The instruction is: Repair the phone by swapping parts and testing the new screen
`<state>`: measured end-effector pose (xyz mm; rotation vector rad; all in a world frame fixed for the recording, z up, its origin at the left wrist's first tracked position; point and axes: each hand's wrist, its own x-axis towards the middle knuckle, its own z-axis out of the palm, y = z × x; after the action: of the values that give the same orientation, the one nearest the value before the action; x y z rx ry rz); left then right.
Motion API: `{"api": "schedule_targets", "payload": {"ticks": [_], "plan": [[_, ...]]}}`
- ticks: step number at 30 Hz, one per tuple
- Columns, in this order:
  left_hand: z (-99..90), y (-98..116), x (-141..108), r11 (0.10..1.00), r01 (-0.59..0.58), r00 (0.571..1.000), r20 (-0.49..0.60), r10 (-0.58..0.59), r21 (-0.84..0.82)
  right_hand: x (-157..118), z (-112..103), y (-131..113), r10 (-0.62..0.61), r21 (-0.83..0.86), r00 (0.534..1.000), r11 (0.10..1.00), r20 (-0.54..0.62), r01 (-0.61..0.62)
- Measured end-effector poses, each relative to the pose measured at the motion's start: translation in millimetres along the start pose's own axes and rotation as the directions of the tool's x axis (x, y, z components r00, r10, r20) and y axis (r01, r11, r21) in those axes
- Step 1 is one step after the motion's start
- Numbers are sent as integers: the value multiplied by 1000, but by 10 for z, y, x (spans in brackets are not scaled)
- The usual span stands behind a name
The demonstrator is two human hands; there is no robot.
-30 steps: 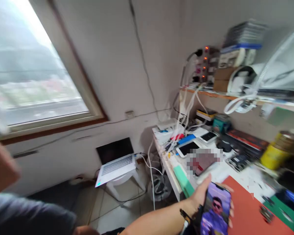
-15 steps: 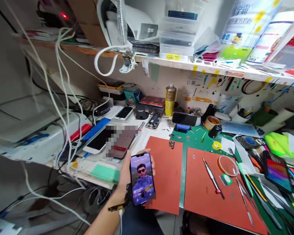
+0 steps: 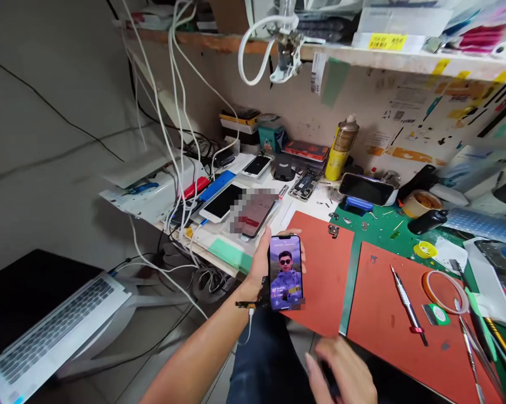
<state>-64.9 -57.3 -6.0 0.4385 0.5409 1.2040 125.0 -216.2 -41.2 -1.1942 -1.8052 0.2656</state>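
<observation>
Head view: the left hand (image 3: 263, 264) is closed around a phone (image 3: 285, 272), screen lit and facing up, held just over the near-left edge of the workbench (image 3: 374, 227), above the left red mat (image 3: 320, 275). The right hand (image 3: 341, 373) hangs blurred below the bench's near edge, fingers loosely curled; whether it holds anything cannot be told.

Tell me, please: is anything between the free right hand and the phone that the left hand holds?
Nothing visible. The right hand hangs below the phone held in the left hand, with only open space between them.
</observation>
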Motion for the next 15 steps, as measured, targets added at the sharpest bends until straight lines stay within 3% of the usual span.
{"api": "schedule_targets", "payload": {"ticks": [3,5,10,15], "plan": [[-1,-3,6,1000,-14,1000,1,14,-2,351,74,-130,-20,42,997,999,-69,23],[2,-4,15,1000,-24,1000,14,24,-10,431,177,-179,-41,67,996,997,-76,46],[6,-1,22,1000,-24,999,47,25,-8,324,281,-166,-195,104,978,974,-80,202],[14,-3,19,999,-22,999,40,23,-25,257,213,-71,-251,120,965,963,76,241]]}}
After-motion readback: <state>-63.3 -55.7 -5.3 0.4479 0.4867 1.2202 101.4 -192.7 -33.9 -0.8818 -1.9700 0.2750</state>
